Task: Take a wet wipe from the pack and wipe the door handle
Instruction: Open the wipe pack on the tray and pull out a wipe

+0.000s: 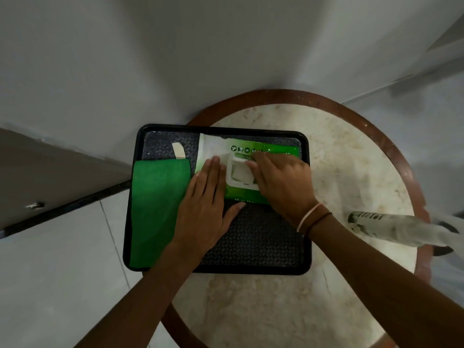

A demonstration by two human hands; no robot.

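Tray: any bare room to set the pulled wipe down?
Bare mat at the tray's near edge, between the left forearm and the right wrist, below the pack. A smaller patch at the far-left corner, around the strip. The left side is under the green cloth; the middle is crowded by the left hand and right hand.

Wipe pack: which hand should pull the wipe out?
Right. The right hand already has its fingers at the wipe pack lid opening, while the left hand lies flat on the pack's left end, bracing it in the tray.
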